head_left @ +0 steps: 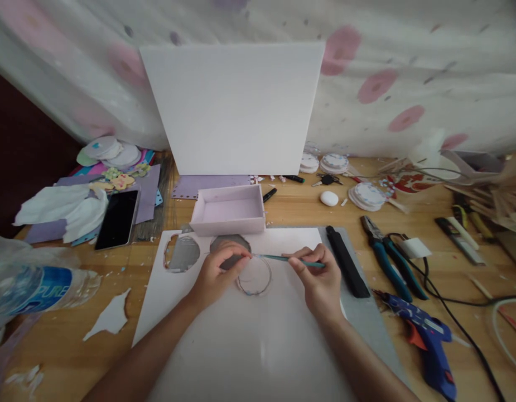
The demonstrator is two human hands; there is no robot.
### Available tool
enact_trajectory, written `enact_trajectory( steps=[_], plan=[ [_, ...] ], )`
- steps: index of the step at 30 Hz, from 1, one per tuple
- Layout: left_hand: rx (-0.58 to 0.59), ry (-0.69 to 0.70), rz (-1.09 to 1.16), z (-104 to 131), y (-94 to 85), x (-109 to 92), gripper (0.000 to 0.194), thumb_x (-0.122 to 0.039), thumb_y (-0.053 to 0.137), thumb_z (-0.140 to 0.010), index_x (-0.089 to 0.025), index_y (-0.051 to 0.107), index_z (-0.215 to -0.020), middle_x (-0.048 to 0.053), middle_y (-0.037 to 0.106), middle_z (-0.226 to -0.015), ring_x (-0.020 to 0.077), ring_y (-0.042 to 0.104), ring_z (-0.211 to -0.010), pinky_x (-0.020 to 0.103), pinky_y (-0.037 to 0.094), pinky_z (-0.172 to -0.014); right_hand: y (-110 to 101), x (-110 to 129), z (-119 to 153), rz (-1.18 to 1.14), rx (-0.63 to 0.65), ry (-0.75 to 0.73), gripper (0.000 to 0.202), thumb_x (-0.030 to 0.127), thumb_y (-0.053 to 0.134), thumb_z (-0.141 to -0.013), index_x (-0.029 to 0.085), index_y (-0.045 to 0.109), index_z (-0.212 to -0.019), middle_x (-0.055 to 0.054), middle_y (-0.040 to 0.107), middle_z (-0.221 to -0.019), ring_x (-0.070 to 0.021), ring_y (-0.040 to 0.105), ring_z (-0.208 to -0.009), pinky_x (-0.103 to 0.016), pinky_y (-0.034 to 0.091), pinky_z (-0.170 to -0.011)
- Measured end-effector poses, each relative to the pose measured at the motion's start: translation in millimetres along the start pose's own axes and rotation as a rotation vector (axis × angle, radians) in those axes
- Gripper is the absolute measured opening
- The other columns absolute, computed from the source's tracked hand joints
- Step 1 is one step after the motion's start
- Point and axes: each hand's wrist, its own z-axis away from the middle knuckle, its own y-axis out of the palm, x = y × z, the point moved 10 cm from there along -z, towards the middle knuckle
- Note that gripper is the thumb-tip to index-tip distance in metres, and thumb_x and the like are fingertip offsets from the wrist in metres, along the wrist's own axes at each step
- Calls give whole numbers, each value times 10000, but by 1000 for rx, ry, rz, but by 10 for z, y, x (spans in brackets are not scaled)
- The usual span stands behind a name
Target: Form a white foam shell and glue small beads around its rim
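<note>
Forearms (155,346) nearest; right hand (321,276) closed on teal tool (274,257); left hand (219,273) pinched at its tip, contents unclear; tool likely light, stiff; grip mid-shaft.

- A white panel (236,106) is stood upright at the back of the wooden worktop (115,268), backed by a flower-patterned cloth (408,61).
- A shallow pale pink box (228,225) is set in front of the panel.
- At the left, a dark-screened phone (117,219) is laid on coloured sheets (148,195), with crumpled white tissue (65,204) beside it.
- A clear bottle (44,287) is seen lying nearer the left edge, a jagged white scrap (110,317) just beside it.
- At the right, blue-handled pliers (378,241), a white adapter (415,247) and a blue glue gun (427,332) are laid out.
- Keys (327,180) and a white egg-shaped object (329,198) are placed farther back.
</note>
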Motion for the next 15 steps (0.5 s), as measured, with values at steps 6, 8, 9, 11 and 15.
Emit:
enact_trajectory(
  steps=[6, 8, 9, 11, 15],
  plan=[
    [-199, -72, -71, 60, -568, -221, 167, -316, 498, -893, -187, 604, -902, 39, 622, -916, 164, 575, -903, 265, 439, -823, -180, -100, -62, -55, -108, 34, 315, 197, 738, -726, 214, 423, -715, 47, 621, -701, -156, 675, -786, -315, 489, -774],
    [-286, -114, -164, 189, -881, -262, 179, -332, 459, -908, -197, 574, -886, 11, 607, -865, 146, 563, -836, 249, 430, -780, -201, -89, -71, -72, -119, 23, 315, 198, 738, -725, 213, 423, -715, 47, 621, -697, -158, 676, -787, -329, 489, -792],
    [-305, -134, -211, 269, -1024, -259, 201, -342, 435, -916, -197, 555, -844, 2, 592, -830, 143, 554, -807, 250, 424, -766, -209, -75, -71, -77, -123, 15, 314, 197, 738, -725, 211, 424, -714, 47, 622, -699, -159, 677, -787, -334, 490, -798],
    [-334, -169, -262, 453, -1297, -197, 290, -363, 375, -931, -200, 462, -708, -21, 522, -687, 145, 535, -721, 264, 422, -726, -213, -31, -63, -81, -121, -5, 308, 191, 734, -728, 209, 427, -714, 47, 625, -700, -161, 682, -788, -344, 494, -810],
    [-281, -207, -695, 788, -1551, -49, 256, -354, 474, -871, -190, 522, -680, 8, 566, -737, 180, 541, -757, 299, 398, -725, -186, 110, -32, -30, -91, -80, 301, 186, 724, -736, 209, 425, -712, 40, 633, -694, -183, 693, -783, -370, 511, -801]
  ],
)
